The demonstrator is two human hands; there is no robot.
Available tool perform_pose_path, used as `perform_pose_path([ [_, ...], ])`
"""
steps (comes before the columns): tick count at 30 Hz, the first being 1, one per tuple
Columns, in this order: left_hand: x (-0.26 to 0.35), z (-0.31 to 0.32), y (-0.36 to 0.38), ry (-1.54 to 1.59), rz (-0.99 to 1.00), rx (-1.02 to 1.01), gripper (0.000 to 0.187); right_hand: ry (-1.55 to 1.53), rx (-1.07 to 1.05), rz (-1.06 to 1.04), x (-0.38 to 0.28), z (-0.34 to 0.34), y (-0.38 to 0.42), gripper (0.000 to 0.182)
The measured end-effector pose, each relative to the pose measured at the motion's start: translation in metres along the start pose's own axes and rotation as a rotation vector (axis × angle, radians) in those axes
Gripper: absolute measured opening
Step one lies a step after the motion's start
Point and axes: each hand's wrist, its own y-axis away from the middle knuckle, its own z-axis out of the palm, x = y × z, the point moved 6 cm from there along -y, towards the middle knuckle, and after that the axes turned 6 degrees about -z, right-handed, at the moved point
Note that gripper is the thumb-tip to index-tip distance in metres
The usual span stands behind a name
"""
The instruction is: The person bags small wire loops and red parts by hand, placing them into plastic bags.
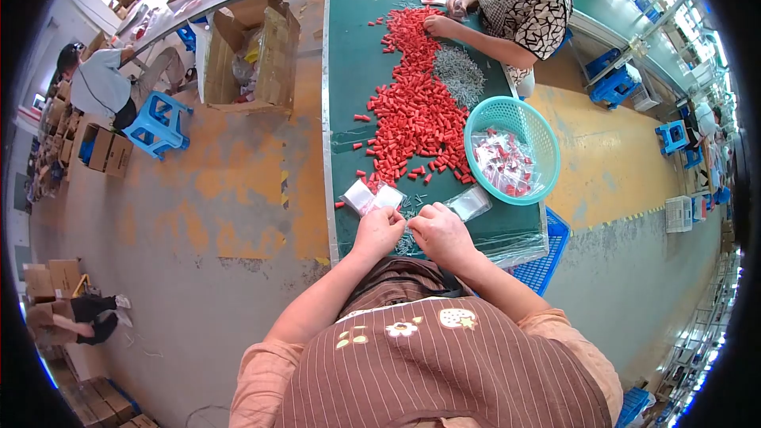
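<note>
Both my hands are at the near end of the green table [345,111]. My left hand [379,231] is closed in a pinch beside small clear bags [386,197]; what it grips is too small to name. Close to its right, my right hand [444,234] is also closed, its fingertips hiding whatever they hold. A stack of clear bags [469,203] lies just beyond my right hand. A few grey screws [411,204] lie between and beyond the hands. Farther up spreads a large pile of red plugs [412,111], with a heap of grey screws [458,75] to its right.
A turquoise basket [552,136] holding filled bags stands at the table's right edge. Across the pile, a co-worker [527,12] has both hands near the red plugs. Left of the table are a cardboard box [277,55] and a blue stool [158,123]. A blue crate [547,257] sits below right.
</note>
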Motion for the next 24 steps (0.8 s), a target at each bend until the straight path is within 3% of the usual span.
perform_pose_path([
  [2, 0.002, -0.001, 0.002, 0.017, -0.048, -0.036, 0.018, 0.032, -0.042, -0.010, -0.004, 0.000, -0.001, 0.005],
  [8, 0.021, -0.006, 0.013, -0.059, 0.070, 0.055, 0.014, 0.136, -0.120, 0.028, -0.006, 0.005, -0.004, 0.003],
  [14, 0.009, -0.008, 0.007, -0.016, 0.056, 0.091, 0.015, -0.196, -0.057, 0.196, 0.017, -0.008, -0.008, 0.013],
  [18, -0.006, -0.013, -0.001, 0.065, -0.083, 0.061, 0.016, -0.238, 0.028, 0.348, 0.067, 0.000, -0.005, 0.015],
  [24, -0.040, -0.017, -0.017, 0.478, -0.390, -0.137, 0.013, -0.006, -0.003, 0.383, 0.131, 0.051, -0.022, 0.028],
])
